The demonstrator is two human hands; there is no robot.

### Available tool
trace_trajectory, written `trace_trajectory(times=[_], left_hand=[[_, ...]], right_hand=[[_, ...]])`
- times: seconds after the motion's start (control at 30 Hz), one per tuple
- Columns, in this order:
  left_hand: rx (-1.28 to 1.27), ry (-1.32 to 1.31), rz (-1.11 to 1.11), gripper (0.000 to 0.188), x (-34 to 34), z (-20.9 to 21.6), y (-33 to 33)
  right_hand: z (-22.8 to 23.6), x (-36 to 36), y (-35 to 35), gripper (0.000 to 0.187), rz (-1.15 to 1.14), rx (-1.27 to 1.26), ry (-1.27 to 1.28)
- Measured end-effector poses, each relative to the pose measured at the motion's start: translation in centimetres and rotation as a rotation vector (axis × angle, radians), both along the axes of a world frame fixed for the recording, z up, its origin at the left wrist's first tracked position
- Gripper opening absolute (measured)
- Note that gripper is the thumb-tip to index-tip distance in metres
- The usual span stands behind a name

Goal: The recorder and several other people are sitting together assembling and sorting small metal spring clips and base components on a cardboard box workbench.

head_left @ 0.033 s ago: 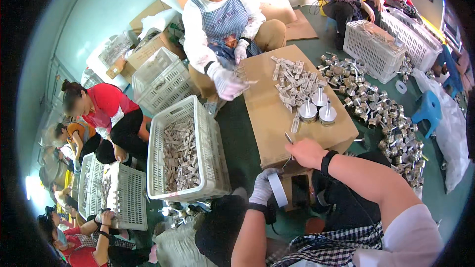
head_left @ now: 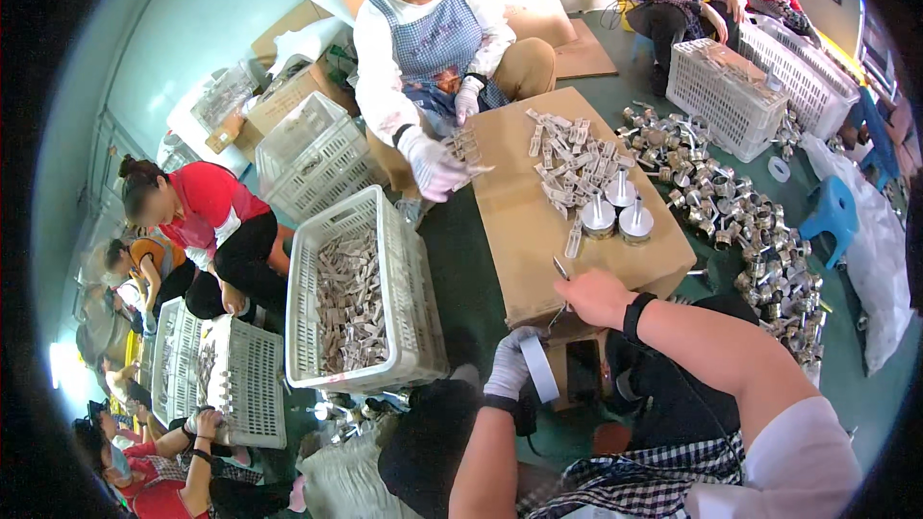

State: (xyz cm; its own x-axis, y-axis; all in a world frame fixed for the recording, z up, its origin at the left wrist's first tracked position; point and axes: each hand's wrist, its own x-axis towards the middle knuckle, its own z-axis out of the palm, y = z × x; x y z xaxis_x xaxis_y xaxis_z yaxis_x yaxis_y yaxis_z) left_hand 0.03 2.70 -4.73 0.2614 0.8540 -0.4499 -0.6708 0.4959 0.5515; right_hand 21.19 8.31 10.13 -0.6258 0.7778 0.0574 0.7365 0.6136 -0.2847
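Observation:
My left hand, in a pale knit glove, is closed at the box's near edge. A white band, like the side of a tape roll, is held against its fingers. My bare right hand is closed on a thin pen-like tool, over the near edge of the cardboard box. The tool's lower end points toward my left fingers; its tip is hard to make out. Beyond my right hand, several round metal pieces with upright stems stand beside a pile of flat metal clips.
Left of the box, a white plastic crate holds many clips. Across from me, a co-worker's gloved hand holds clips. Metal stemmed parts cover the floor at right, near a blue stool. More people and crates surround us.
The co-worker's gloved hand across the box has shifted slightly left and down, and more of the clips in it show. My own hands have not visibly moved.

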Motion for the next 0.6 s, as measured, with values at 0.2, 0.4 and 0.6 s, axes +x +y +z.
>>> trace_trajectory(times=[0.2, 0.4, 0.6], left_hand=[[-0.017, -0.011, 0.009, 0.014, 0.3, 1.2, 0.1], [-0.005, -0.017, 0.003, 0.015, 0.0, 0.6, 0.0], [-0.017, -0.053, -0.004, 0.015, 0.0, 0.2, 0.2]], right_hand=[[0.0, 0.1, 0.0, 0.014, -0.006, 0.020, -0.012], [0.1, 0.0, 0.0, 0.014, 0.002, 0.004, -0.011], [0.1, 0.0, 0.0, 0.014, -0.002, 0.008, -0.011]])
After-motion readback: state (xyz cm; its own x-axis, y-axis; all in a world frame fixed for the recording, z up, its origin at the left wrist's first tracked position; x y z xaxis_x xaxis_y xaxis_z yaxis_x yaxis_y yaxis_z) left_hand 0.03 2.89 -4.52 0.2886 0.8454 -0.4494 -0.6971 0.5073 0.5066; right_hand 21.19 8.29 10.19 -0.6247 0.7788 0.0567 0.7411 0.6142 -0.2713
